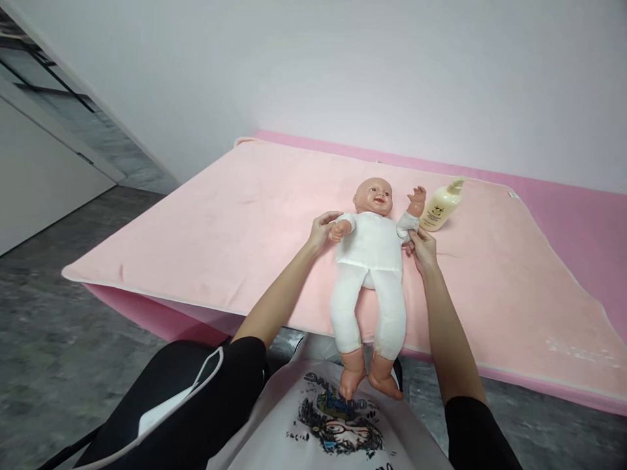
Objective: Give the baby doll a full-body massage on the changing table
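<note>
A baby doll (371, 241) with a white cloth body lies on its back on the pink towel, its feet over the table's front edge. My left hand (323, 230) is at the doll's bent arm on the left, fingers closed behind the white upper arm. My right hand (422, 247) pinches the white sleeve of the doll's raised arm on the right. Just beyond that arm a pale yellow pump bottle (441, 206) stands on the towel, leaning to the right in view.
The pink towel (196, 228) covers most of a pink table (588, 228), which stands against a white wall (343, 72). A white cable (181, 410) runs along my left sleeve. Grey floor (59, 307) shows at the left.
</note>
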`<state>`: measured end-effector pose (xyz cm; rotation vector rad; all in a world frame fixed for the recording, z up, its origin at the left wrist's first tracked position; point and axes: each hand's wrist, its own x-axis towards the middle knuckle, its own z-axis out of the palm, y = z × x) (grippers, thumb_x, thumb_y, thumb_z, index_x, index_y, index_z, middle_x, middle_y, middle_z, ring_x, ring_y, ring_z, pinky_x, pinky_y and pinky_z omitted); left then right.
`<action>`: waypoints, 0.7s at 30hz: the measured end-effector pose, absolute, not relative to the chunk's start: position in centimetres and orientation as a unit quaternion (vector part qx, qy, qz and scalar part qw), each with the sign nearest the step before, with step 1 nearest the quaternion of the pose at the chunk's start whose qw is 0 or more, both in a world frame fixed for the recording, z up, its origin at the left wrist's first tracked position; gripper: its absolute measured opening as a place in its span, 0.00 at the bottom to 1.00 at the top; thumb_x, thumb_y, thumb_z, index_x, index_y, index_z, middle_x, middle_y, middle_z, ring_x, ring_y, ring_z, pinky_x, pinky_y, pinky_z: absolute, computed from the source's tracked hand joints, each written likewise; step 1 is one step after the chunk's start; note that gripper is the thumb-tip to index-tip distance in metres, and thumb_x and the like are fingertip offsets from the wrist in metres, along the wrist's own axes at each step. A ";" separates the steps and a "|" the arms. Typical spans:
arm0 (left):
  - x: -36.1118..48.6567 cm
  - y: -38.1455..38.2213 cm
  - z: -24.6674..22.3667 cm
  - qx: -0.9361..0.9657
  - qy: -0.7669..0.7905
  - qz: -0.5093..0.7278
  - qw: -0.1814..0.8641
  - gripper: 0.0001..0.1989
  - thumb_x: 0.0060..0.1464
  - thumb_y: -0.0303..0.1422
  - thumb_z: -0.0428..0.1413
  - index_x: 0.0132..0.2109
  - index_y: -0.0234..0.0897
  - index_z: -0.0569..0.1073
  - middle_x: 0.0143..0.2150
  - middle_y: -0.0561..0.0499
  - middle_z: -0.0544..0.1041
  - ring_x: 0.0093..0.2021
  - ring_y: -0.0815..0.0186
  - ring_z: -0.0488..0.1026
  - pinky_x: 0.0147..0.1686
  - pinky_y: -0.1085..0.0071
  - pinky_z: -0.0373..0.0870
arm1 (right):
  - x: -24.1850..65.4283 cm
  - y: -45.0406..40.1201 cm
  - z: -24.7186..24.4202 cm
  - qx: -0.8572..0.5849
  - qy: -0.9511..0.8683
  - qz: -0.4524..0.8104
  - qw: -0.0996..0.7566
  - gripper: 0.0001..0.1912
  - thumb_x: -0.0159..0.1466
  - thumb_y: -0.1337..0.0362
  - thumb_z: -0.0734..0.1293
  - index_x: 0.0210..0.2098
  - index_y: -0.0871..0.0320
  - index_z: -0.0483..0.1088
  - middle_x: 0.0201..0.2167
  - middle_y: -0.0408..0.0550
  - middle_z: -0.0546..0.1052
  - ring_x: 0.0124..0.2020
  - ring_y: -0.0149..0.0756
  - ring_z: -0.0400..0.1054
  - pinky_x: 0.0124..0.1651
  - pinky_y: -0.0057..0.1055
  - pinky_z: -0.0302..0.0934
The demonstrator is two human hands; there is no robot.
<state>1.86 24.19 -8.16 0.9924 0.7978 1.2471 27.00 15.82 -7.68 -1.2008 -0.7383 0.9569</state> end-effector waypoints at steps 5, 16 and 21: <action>2.1 24.0 -8.1 0.460 0.333 0.558 0.605 0.15 0.37 0.31 0.60 0.37 0.36 0.75 0.37 0.51 0.76 0.38 0.67 0.71 0.40 0.70 0.66 | 26.6 16.0 -7.8 -0.600 -0.351 0.365 0.619 0.21 0.48 0.49 0.71 0.18 0.60 0.64 0.10 0.35 0.60 0.08 0.20 0.49 0.09 0.21 0.44; 2.3 24.4 -8.6 0.487 0.430 0.534 0.540 0.21 0.44 0.44 0.59 0.42 0.34 0.74 0.33 0.50 0.74 0.32 0.70 0.68 0.34 0.73 0.64 | 26.6 16.1 -7.8 -0.610 -0.349 0.363 0.612 0.21 0.47 0.48 0.72 0.19 0.60 0.64 0.12 0.35 0.60 0.09 0.19 0.49 0.08 0.20 0.42; 2.4 24.6 -8.7 0.499 0.473 0.519 0.507 0.19 0.47 0.41 0.56 0.43 0.34 0.74 0.32 0.49 0.74 0.30 0.70 0.67 0.32 0.73 0.63 | 26.6 16.2 -8.0 -0.610 -0.348 0.367 0.610 0.21 0.49 0.48 0.71 0.20 0.59 0.65 0.11 0.36 0.61 0.09 0.20 0.50 0.09 0.21 0.44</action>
